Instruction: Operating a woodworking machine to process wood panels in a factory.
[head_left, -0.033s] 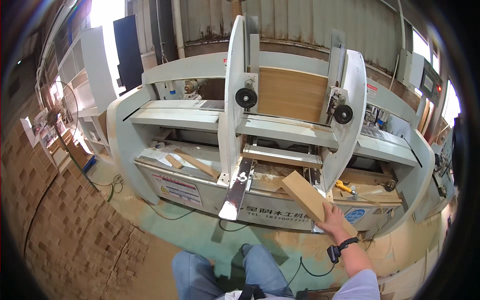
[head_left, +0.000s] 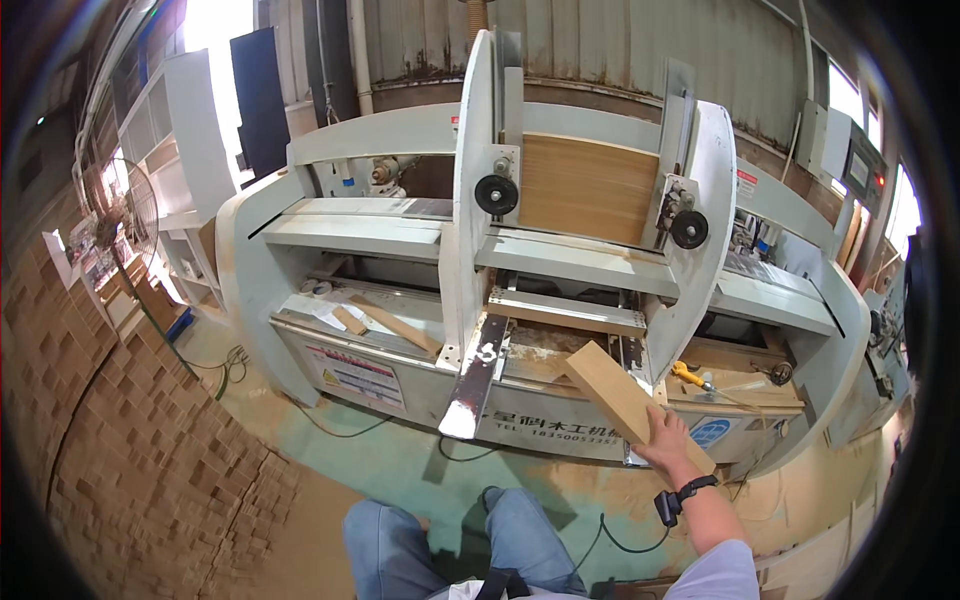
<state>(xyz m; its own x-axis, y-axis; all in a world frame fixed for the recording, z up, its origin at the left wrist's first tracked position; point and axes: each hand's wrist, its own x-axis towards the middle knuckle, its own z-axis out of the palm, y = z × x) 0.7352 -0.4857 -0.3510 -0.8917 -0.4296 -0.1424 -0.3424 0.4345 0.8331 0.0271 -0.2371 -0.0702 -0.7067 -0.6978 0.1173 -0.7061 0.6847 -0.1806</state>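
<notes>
My right hand (head_left: 664,442), with a black strap and small device on its wrist, grips the right edge of a light brown wooden board (head_left: 610,390). The board slants from the machine's middle opening down toward me, and its near end shows past my wrist. Whether it rests on the rail beneath it I cannot tell. My left hand is out of view. Close by on the left, a dark rail (head_left: 475,375) with a worn white end juts from the pale grey woodworking machine (head_left: 350,235).
A stack of wooden pieces (head_left: 120,430) fills the left side. Wood strips (head_left: 395,328) lie on the machine's left shelf. A yellow-handled air tool (head_left: 688,375) lies on the right shelf. Upright in the machine's centre stands a wood panel (head_left: 588,190). Cables (head_left: 335,434) cross the floor.
The view has shifted very slightly. My right hand and the board keep their places.
</notes>
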